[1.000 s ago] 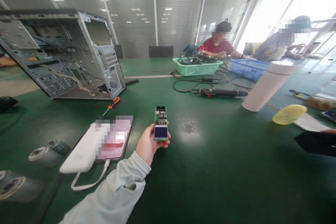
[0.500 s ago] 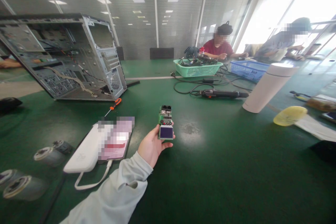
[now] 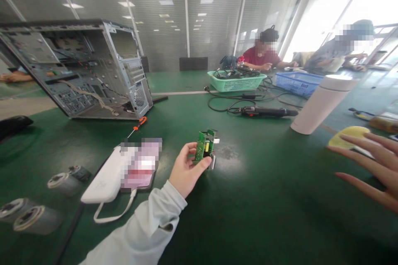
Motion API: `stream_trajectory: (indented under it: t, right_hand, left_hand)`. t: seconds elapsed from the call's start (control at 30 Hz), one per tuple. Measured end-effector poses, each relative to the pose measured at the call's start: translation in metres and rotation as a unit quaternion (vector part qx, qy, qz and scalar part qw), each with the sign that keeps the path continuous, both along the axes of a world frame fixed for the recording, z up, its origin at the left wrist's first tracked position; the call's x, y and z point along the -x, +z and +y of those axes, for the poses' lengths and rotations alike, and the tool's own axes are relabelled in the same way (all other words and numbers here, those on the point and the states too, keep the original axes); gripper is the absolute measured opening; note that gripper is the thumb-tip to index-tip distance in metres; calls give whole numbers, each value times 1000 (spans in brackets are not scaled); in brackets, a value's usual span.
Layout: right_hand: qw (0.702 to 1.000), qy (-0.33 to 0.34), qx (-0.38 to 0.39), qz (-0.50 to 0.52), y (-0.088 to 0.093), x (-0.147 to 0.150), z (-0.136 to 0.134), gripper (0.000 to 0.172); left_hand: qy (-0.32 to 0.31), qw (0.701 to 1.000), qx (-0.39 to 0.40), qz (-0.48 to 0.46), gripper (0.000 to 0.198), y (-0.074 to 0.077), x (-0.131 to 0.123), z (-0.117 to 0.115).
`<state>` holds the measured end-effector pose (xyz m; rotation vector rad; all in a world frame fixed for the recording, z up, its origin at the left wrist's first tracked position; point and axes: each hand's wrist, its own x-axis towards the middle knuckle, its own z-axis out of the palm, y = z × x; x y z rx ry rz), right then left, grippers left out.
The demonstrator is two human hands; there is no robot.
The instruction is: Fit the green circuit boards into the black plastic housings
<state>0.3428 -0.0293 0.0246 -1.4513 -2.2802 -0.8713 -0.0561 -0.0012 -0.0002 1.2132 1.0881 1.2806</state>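
Observation:
My left hand (image 3: 186,169) grips a small green circuit board (image 3: 205,145) above the green table (image 3: 248,207), thumb and fingers pinched on its lower end. The board is turned so its green underside faces me and its small screen points away. My right hand (image 3: 371,161) comes in from the right edge with its fingers stretched out and apart, holding nothing, just in front of a yellow disc-shaped object (image 3: 346,137).
A phone on a white power bank (image 3: 105,180) lies left of my left hand, with an orange-handled screwdriver (image 3: 137,125) behind it. An open computer case (image 3: 77,70) stands back left. A white cylinder (image 3: 323,103), a black power tool (image 3: 264,111), green and blue baskets and two seated people are behind.
My left hand has rotated the board from screen-up to edge-on, underside towards me. My right hand has come into view from the right edge with fingers spread.

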Motion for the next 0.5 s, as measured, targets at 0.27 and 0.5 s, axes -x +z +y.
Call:
stream_trajectory:
  t: [0.27,0.5]
  right_hand:
    - [975,217,18,33,11,145,-6,37]
    - [966,237,65,83,-10,215,15,56]
  left_hand:
    - [-40,876,-212,432,37,6,5,-9]
    - [-43,846,-273,455,38,2,5,-7]
